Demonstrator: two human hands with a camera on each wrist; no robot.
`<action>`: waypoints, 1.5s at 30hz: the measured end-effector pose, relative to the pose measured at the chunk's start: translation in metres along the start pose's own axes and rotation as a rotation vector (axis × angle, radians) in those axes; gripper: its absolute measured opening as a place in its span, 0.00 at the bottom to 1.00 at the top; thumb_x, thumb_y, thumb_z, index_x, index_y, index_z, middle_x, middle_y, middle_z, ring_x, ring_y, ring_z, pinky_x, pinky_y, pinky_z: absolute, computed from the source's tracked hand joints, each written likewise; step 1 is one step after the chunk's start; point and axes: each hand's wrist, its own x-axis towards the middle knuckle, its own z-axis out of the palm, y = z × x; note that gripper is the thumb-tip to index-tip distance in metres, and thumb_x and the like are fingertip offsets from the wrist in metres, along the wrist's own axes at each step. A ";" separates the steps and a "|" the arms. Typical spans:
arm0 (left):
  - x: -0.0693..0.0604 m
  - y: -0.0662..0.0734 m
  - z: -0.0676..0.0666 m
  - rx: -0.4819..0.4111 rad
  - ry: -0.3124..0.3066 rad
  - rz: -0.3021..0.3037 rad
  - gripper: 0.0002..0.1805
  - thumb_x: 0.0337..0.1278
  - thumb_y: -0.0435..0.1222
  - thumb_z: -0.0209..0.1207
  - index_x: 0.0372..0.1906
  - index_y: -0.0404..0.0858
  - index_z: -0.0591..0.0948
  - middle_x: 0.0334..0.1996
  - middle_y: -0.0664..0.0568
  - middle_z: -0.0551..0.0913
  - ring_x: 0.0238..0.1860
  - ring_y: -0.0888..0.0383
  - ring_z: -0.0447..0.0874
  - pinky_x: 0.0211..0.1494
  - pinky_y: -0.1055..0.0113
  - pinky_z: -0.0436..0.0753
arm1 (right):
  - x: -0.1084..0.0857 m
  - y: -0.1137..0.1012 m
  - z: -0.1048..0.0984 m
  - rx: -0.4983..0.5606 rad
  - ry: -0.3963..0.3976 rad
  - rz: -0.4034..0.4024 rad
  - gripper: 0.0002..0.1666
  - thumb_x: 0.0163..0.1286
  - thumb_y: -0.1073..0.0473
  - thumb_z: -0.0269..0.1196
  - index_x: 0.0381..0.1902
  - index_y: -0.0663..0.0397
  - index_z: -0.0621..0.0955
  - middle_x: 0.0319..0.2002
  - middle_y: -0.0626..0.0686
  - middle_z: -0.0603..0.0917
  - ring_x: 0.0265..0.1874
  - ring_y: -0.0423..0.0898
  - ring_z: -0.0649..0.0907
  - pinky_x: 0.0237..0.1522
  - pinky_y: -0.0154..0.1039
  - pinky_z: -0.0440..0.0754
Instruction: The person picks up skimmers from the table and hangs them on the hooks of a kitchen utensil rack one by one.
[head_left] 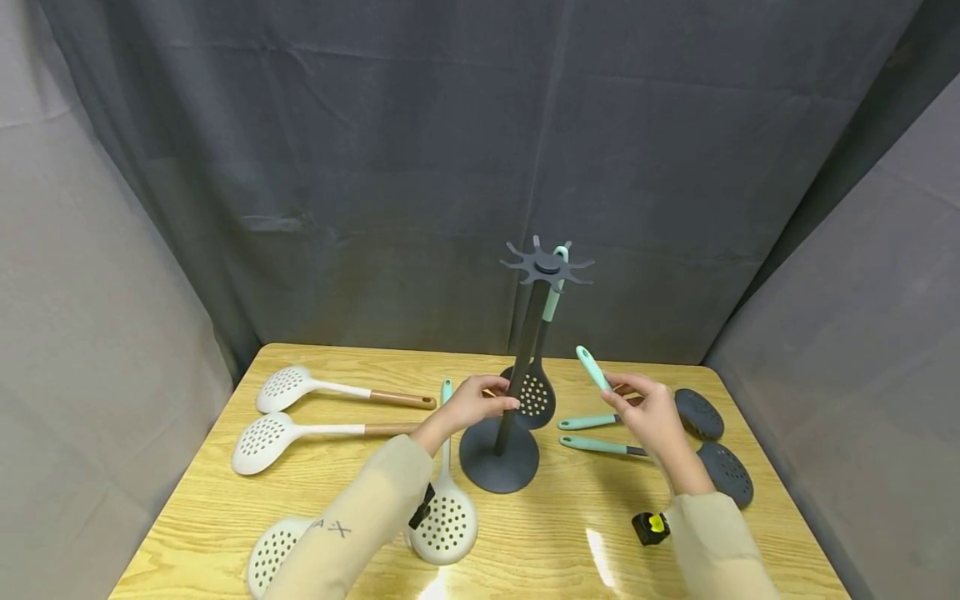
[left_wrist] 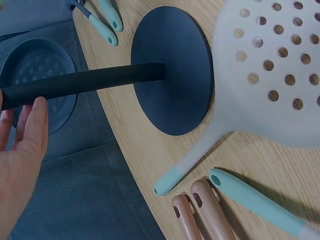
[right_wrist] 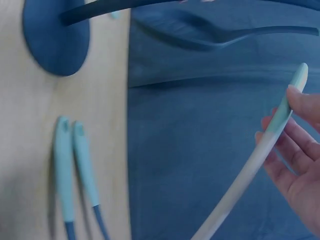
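Note:
A dark utensil stand [head_left: 501,458] has a round base, an upright pole [left_wrist: 100,82] and a ring of hooks on top. My left hand [head_left: 474,402] holds the pole between thumb and fingers. From one hook hangs a dark skimmer [head_left: 534,396] with a mint handle, partly behind the pole. To the right of the stand, my right hand [head_left: 647,417] pinches the mint handle [head_left: 592,367] of another utensil. Its pale shaft [right_wrist: 235,192] slants down in the right wrist view. That utensil's head is out of sight, so its kind is unclear.
Two white skimmers [head_left: 264,443] with wooden handles lie at left. A white skimmer [head_left: 444,525] with a mint handle tip lies before the base; another white perforated head [head_left: 272,554] is partly under the left sleeve. Two dark skimmers [head_left: 726,475] with mint handles lie at right.

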 end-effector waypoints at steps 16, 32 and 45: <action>0.000 -0.001 0.000 -0.010 -0.004 0.007 0.18 0.56 0.34 0.59 0.50 0.29 0.77 0.39 0.38 0.77 0.38 0.53 0.77 0.48 0.52 0.79 | 0.024 -0.075 -0.022 0.285 0.245 -0.276 0.16 0.50 0.82 0.62 0.40 0.78 0.79 0.30 0.56 0.81 0.27 0.34 0.80 0.27 0.22 0.77; 0.007 -0.012 0.000 -0.026 -0.003 0.014 0.18 0.56 0.34 0.60 0.50 0.29 0.77 0.38 0.40 0.77 0.40 0.49 0.78 0.45 0.59 0.82 | 0.049 -0.102 -0.031 0.350 0.275 -0.317 0.16 0.53 0.80 0.61 0.43 0.76 0.79 0.33 0.44 0.81 0.30 0.32 0.80 0.30 0.22 0.78; 0.015 -0.025 0.002 -0.026 0.020 -0.007 0.18 0.55 0.36 0.61 0.49 0.32 0.78 0.37 0.43 0.78 0.39 0.51 0.79 0.46 0.58 0.81 | 0.056 -0.109 -0.029 0.339 0.249 -0.255 0.16 0.56 0.76 0.61 0.45 0.73 0.79 0.32 0.42 0.80 0.30 0.31 0.80 0.31 0.22 0.78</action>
